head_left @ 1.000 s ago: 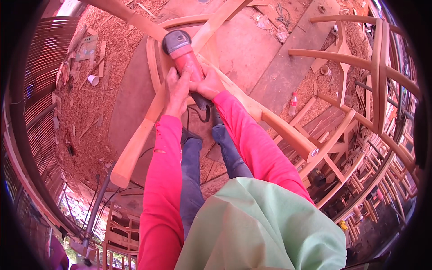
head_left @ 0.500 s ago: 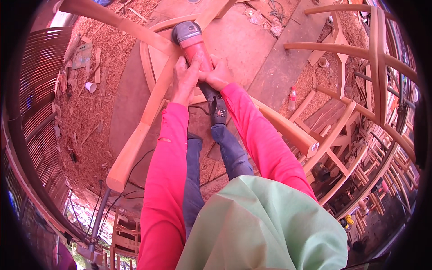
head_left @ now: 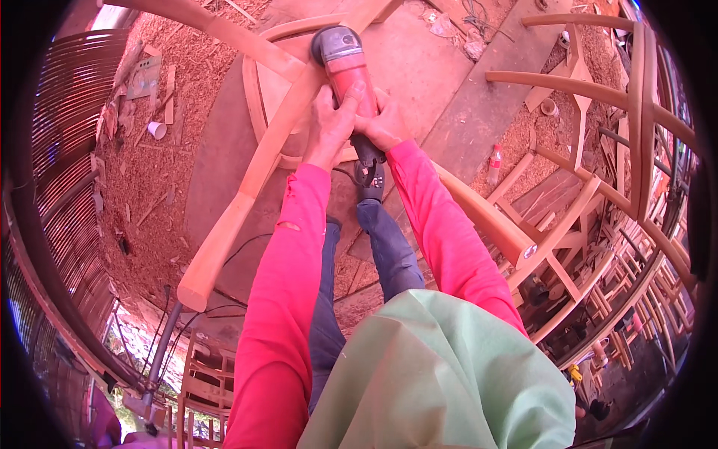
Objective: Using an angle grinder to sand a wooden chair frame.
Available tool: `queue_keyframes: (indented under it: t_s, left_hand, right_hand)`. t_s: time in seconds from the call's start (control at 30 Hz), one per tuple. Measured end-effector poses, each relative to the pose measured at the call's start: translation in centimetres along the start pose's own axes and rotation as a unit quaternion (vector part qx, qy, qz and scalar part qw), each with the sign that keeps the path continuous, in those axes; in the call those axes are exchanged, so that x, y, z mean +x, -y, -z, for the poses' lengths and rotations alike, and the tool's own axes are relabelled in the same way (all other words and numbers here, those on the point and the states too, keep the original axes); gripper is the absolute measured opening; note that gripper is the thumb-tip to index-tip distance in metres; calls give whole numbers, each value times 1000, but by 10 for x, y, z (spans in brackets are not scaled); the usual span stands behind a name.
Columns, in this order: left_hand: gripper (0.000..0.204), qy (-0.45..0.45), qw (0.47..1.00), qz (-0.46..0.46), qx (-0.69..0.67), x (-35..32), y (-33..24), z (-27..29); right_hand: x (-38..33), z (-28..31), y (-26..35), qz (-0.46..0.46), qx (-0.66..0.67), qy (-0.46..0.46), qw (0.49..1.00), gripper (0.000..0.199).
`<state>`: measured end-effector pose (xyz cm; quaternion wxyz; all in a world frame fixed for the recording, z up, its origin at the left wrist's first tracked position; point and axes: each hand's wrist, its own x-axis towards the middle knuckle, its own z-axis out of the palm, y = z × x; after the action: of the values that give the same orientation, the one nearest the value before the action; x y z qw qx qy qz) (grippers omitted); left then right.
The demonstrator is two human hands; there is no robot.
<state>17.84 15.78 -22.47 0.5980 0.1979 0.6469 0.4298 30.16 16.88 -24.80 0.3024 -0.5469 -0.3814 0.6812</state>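
Both my hands are wrapped round a red angle grinder [head_left: 348, 73], its dark head turned away from me. My left hand [head_left: 334, 123] grips its left side, with the thumb along the red body. On the other side my right hand [head_left: 385, 123] closes round it near the black rear end. Under the grinder's head is a wooden frame [head_left: 278, 142] with thick, rounded legs, the joint where its bars meet lying beside the disc. Whether the disc touches the wood is hidden by the head. A power cord [head_left: 243, 245] runs low on the left.
Wooden chair frames [head_left: 641, 112] stand at the right, with more stacked behind. Wood shavings [head_left: 161, 202] cover the floor around a board [head_left: 217, 172]. A white cup [head_left: 156, 130] lies at the left, a red-labelled bottle [head_left: 494, 163] at the right. A slatted wall [head_left: 75, 112] bounds the left.
The grinder and both hands appear slightly farther right in the picture, and the whole scene has shifted a little too. My grip is the same.
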Motion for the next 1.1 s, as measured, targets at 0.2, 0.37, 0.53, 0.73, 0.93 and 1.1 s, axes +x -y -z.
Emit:
queue_keyframes:
  t_s: [0.2, 0.37, 0.53, 0.73, 0.93, 1.1]
  left_hand:
    - [50, -5, 1000, 23, 4, -11, -1, 19]
    - [55, -39, 996, 48, 59, -17, 7, 29]
    - [62, -48, 997, 48, 38, -29, 13, 28]
    - [56, -37, 998, 40, 39, -44, 26, 43]
    - [43, -33, 998, 31, 40, -41, 27, 27]
    - [44, -10, 994, 59, 88, -23, 16, 19]
  right_hand:
    - [-11, -15, -4, -17, -26, 4, 1000, 50]
    - [-27, -28, -5, 7, 14, 32, 999, 50]
    - [-32, -25, -22, 3, -57, 39, 998, 56]
    - [-47, -33, -28, -28, -145, 16, 989, 57]
    - [-48, -24, -22, -7, -154, -26, 988, 54]
    - [-38, -21, -4, -5, -68, -31, 997, 53]
